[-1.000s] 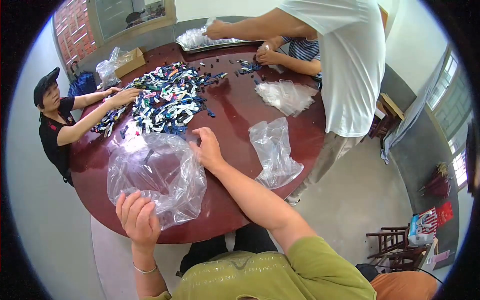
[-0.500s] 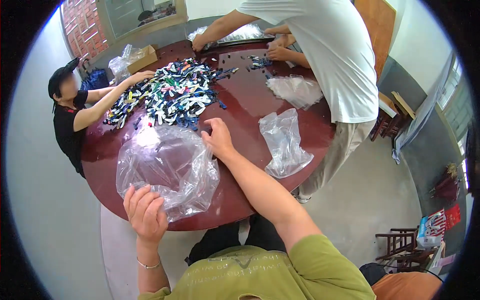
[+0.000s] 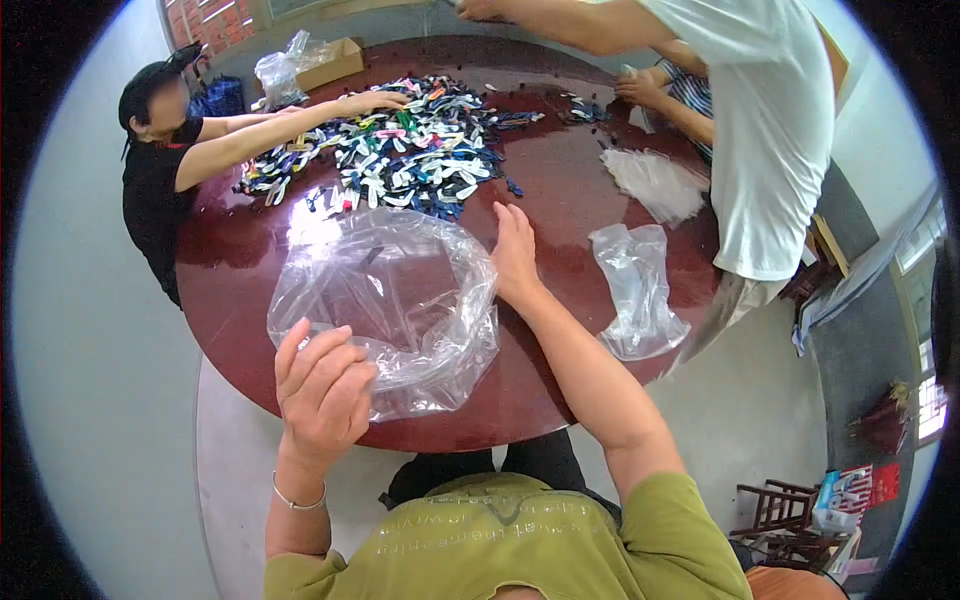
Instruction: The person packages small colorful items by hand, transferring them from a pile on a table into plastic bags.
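The large bag [image 3: 390, 300] is crinkled glossy plastic, the tabletop [image 3: 550, 200] smooth and shiny.

Whether the left hand [image 3: 325, 385] grips the clear plastic bag [image 3: 475, 262] cannot be told, as its fingers cover the near rim; the thumb of the right hand [image 3: 515, 262] is hard to make out against the bag's side. Beyond both hands, pieces in the multicoloured heap [image 3: 420, 150] overlap, too small to identify singly. Past the right hand, the white-shirted person [image 3: 770, 140], head cut off above, mostly hides the striped-shirted person [image 3: 690, 95]
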`<state>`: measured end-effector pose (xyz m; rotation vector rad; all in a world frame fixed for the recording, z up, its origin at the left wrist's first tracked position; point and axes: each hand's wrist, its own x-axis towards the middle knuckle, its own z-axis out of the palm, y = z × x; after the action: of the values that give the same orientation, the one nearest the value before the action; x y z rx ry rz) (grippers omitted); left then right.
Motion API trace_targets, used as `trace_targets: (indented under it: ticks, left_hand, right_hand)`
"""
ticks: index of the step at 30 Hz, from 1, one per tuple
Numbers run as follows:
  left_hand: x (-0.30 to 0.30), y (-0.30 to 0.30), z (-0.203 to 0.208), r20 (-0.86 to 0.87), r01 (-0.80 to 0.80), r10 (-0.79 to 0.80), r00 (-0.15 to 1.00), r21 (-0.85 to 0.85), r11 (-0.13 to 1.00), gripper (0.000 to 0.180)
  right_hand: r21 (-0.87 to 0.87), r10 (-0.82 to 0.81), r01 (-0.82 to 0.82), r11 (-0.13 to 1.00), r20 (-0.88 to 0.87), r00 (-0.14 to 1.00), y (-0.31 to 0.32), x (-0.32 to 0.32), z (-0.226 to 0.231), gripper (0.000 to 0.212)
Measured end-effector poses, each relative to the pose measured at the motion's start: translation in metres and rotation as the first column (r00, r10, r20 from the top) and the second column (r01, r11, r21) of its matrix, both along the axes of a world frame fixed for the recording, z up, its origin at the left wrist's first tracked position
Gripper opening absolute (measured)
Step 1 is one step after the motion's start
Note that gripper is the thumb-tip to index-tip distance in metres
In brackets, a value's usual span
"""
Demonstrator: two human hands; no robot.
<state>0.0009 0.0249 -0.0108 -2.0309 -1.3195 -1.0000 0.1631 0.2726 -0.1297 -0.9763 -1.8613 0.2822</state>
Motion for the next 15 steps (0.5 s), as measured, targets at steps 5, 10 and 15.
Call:
trace_targets:
  ticks: [5, 10, 15]
  left_hand:
    - [0.0, 0.01, 0.001, 0.057, 0.138, -0.134, 0.989, -0.092, 0.986, 0.015]
    - [-0.005, 0.016, 0.01, 0.055, 0.192, -0.19, 0.98, -0.029, 0.981, 0.016]
    - [-0.003, 0.011, 0.01, -0.063, 0.212, -0.21, 0.976, 0.03, 0.977, 0.013]
  right_hand:
    - [0.004, -0.025, 0.025, 1.0, 0.332, 0.943, -0.009, -0.007, 0.009, 0.082]
    - [-0.281, 0.167, -0.211, 0.936, -0.175, 0.97, 0.009, 0.007, 0.011, 0.056]
    - [-0.489, 0.432, -0.808, 0.329, -0.683, 0.589, -0.008, 0.027, 0.082, 0.055]
